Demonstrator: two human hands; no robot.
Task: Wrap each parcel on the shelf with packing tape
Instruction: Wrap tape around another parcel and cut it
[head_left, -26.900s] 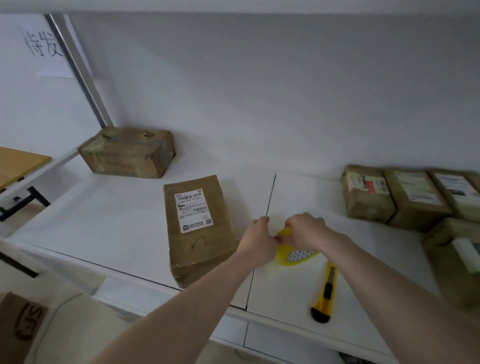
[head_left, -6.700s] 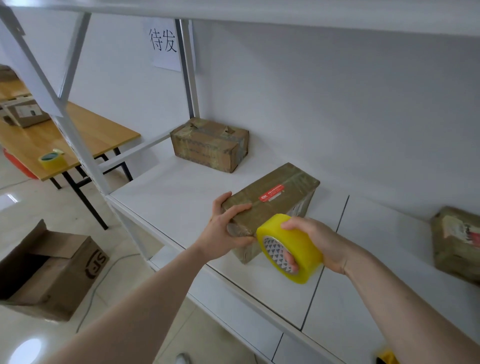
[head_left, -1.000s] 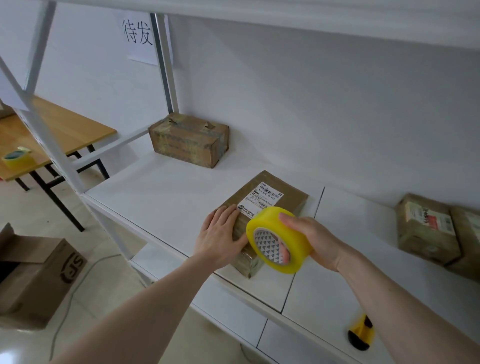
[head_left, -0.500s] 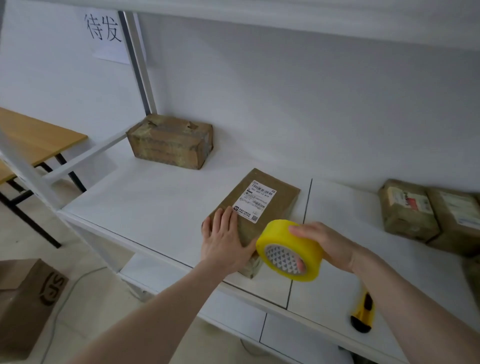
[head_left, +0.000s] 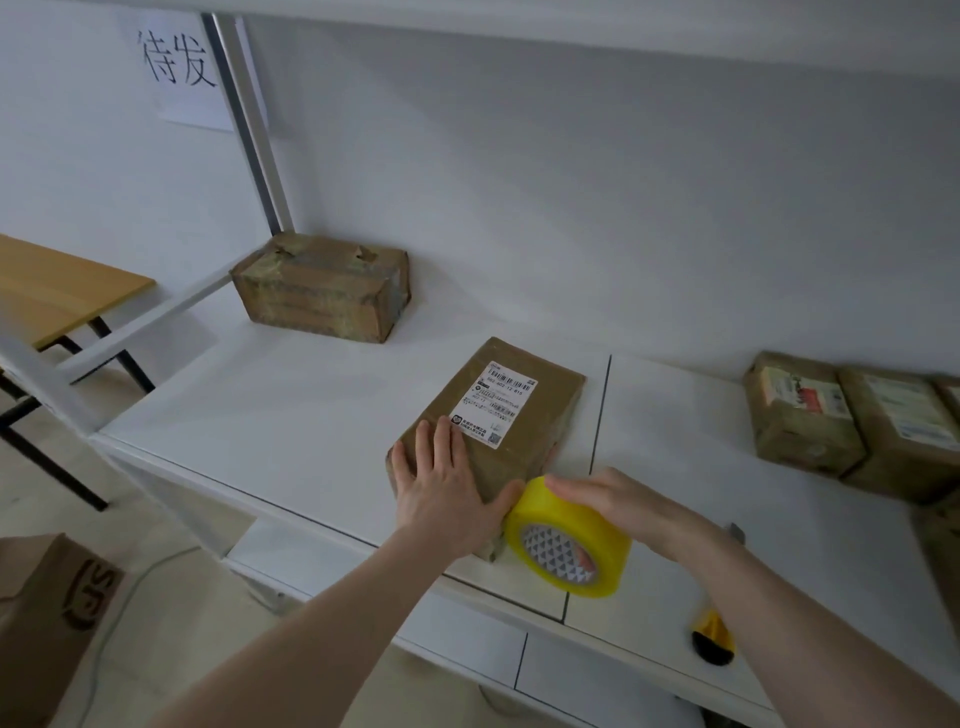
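While my flat left hand (head_left: 447, 493) pressed the stiff, light-looking parcel (head_left: 493, 436) near the shelf (head_left: 260, 415) front edge, my right hand (head_left: 618, 504) gripped the tape roll (head_left: 569, 540) touching its near corner.

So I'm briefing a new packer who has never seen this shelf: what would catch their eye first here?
Most likely the bright yellow tape roll, gripped by the right hand at the shelf's front edge, against the near end of the labelled parcel. The left hand lies flat on that parcel. Next, the handwritten paper sign on the wall at upper left.
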